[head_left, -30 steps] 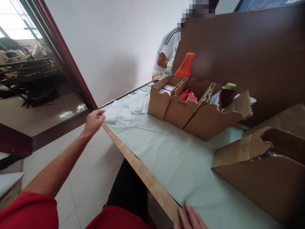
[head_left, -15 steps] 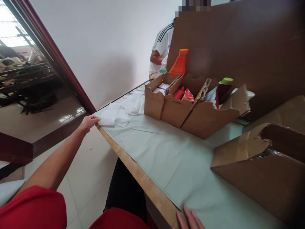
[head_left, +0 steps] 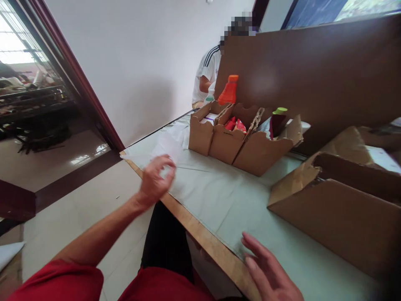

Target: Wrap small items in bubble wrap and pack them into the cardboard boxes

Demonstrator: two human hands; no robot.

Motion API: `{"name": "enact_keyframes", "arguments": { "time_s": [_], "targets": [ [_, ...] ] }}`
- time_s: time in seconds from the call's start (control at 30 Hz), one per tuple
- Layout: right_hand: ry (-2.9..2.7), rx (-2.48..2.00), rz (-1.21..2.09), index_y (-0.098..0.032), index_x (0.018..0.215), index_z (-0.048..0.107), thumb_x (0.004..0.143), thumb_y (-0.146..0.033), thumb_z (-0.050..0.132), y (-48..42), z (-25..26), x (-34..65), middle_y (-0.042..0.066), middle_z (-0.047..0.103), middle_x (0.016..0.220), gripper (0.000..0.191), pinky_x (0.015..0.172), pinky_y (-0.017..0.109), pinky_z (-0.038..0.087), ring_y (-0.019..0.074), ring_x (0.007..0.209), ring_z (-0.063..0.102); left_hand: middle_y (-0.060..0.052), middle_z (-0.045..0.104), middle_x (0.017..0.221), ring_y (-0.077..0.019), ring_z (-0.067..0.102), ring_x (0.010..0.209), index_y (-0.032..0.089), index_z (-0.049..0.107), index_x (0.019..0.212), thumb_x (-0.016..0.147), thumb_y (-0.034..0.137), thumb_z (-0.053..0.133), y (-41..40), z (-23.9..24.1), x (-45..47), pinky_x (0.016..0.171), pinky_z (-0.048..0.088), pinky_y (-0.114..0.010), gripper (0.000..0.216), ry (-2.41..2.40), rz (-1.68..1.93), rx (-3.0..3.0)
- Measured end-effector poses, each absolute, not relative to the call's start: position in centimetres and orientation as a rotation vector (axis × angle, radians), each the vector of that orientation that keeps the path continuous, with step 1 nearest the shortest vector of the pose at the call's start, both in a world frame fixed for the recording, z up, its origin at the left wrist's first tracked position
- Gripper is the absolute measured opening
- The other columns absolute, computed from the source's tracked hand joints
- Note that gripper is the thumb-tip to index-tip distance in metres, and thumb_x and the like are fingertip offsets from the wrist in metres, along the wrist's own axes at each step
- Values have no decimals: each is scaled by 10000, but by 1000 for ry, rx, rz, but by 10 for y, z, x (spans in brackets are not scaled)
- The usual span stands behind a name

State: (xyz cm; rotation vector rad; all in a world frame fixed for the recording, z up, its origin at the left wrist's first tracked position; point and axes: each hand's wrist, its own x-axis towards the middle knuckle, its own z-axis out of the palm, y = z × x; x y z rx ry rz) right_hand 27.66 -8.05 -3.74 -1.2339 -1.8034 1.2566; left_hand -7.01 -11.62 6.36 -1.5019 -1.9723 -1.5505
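My left hand (head_left: 156, 177) is over the near table edge, its thumb and forefinger pinched together. A thin white see-through sheet (head_left: 167, 144), blurred by motion, trails from the fingertips; whether it is plastic or paper I cannot tell. Other white sheets (head_left: 178, 133) lie behind it at the far end of the table. Over the table's front edge at the lower right, my right hand (head_left: 271, 269) is open, thumb and fingers apart, with nothing in it.
Cut cardboard boxes (head_left: 225, 140) hold red packets (head_left: 236, 125) and other goods. A larger cardboard box (head_left: 335, 221) stands nearer, on the right. An orange bottle (head_left: 228, 91) stands behind the row. Beside a tall cardboard panel (head_left: 300, 71) sits another person (head_left: 205, 75) in white.
My left hand has moved right and nearer from the table corner, bringing a white sheet along. My right hand has risen further into view. The view has shifted slightly.
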Motion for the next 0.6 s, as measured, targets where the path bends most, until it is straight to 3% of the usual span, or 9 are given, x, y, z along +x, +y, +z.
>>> {"name": "enact_keyframes", "arguments": {
  "time_s": [0.07, 0.13, 0.23, 0.33, 0.4, 0.47, 0.6],
  "targets": [
    [-1570, -1192, 1520, -266, 1352, 647, 886, -660, 681, -68, -24, 267, 126, 652, 1415, 612, 949, 402, 608, 327, 1256, 653, -94, 755, 957, -225, 691, 928, 184, 686, 870, 866, 151, 586, -110, 39, -14, 883, 553, -376, 105, -1767, -1346, -1821],
    [-1353, -1143, 1648, -225, 1426, 563, 880, -696, 667, -60, -17, 263, 182, 613, 1446, 728, 906, 409, 620, 341, 1285, 630, -159, 742, 1130, -256, 691, 956, 166, 686, 909, 874, 153, 596, -110, 12, 36, 859, 570, -405, 97, -1732, -1115, -2091],
    [-1255, -1166, 1631, -181, 1550, 395, 842, -724, 688, -55, -18, 269, 232, 584, 1445, 939, 865, 410, 630, 320, 1166, 690, -189, 653, 1359, -321, 642, 1164, 161, 687, 1009, 871, 225, 656, -125, -20, 86, 965, 561, -462, 156, -1713, -878, -2543],
    [-1305, -1282, 1543, -160, 1599, 308, 822, -711, 708, -53, -20, 277, 253, 536, 1474, 1033, 824, 407, 642, 264, 963, 728, -168, 622, 1414, -320, 563, 1315, 175, 680, 1064, 891, 207, 633, -147, -30, 98, 1096, 497, -484, 182, -1742, -939, -2745],
    [-1342, -1346, 1519, -157, 1600, 308, 838, -648, 712, -51, -20, 277, 249, 562, 1437, 993, 730, 378, 648, 237, 868, 721, -160, 640, 1393, -303, 576, 1308, 185, 687, 1086, 902, 174, 600, -155, -28, 89, 1092, 500, -478, 204, -1784, -1085, -2731],
    [-1375, -1361, 1485, -155, 1584, 350, 855, -549, 706, -47, -23, 273, 195, 664, 1254, 902, 595, 320, 618, 198, 741, 689, -141, 700, 1277, -285, 639, 1210, 206, 711, 1067, 914, 188, 585, -154, -20, 72, 1032, 532, -463, 199, -1913, -1285, -2607],
    [-1436, -1350, 1340, -171, 1476, 532, 900, -407, 629, -46, -29, 266, 39, 670, 886, 630, 454, 244, 523, 132, 561, 568, -99, 758, 972, -262, 710, 889, 220, 754, 972, 867, 419, 684, -128, -1, 38, 822, 588, -414, 236, -2680, -1720, -2170]
  ]
}}
